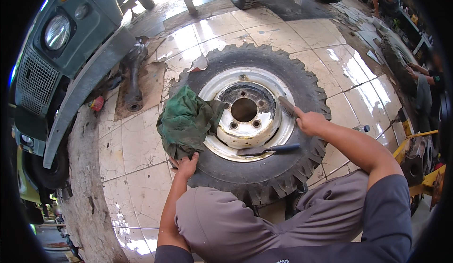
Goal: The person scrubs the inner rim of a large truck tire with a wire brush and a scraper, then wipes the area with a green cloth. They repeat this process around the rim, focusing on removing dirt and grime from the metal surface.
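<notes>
Rubber: a black knobby tyre on a white steel rim lies flat on the cracked tiled floor.
Left hand: fingers spread, pressing on the tyre beside a crumpled green rag.
Right hand: fingers wrapped round a wire brush over the rim.
Rim edge: a dark-handled scraper rests there.

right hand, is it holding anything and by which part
The right hand has its grip on a wire brush by the handle end, bristles toward the white wheel rim. The left hand only rests on the tyre beside the green rag.
</notes>
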The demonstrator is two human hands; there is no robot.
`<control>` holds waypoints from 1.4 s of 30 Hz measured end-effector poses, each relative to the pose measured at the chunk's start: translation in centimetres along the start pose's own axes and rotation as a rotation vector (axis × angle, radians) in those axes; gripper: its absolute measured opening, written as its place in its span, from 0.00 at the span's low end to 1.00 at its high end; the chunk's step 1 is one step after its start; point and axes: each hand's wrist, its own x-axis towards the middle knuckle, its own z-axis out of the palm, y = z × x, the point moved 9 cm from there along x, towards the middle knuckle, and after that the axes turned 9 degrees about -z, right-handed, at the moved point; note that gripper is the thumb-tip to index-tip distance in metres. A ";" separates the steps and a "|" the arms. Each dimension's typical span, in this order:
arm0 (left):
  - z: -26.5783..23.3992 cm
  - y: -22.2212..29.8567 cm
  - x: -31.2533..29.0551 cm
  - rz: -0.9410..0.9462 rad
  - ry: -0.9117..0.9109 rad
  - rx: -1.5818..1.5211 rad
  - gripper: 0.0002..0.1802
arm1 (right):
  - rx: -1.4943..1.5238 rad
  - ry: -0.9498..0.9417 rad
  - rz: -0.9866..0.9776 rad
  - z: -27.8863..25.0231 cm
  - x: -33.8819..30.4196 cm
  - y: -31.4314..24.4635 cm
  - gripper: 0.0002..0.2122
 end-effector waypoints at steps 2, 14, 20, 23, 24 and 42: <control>-0.2 1.2 -1.4 0.051 0.035 -0.077 0.58 | -0.129 0.066 -0.060 0.0 0.2 1.0 0.29; 0.4 1.1 0.1 0.013 0.001 0.072 0.60 | -0.201 0.224 -0.574 3.1 1.5 -6.3 0.22; 0.2 1.2 0.3 0.026 0.042 -0.030 0.60 | -0.154 -0.045 -0.741 8.8 0.5 -9.5 0.21; 0.3 1.7 0.3 0.051 0.044 -0.089 0.60 | -0.158 -0.019 -0.703 8.6 1.1 -9.5 0.22; 0.5 2.0 0.3 0.056 0.033 -0.100 0.60 | -0.168 -0.041 -0.665 8.5 1.3 -9.2 0.22; -0.4 2.5 -0.7 0.043 0.019 0.137 0.65 | -0.177 0.189 -0.319 -3.4 0.4 -3.0 0.15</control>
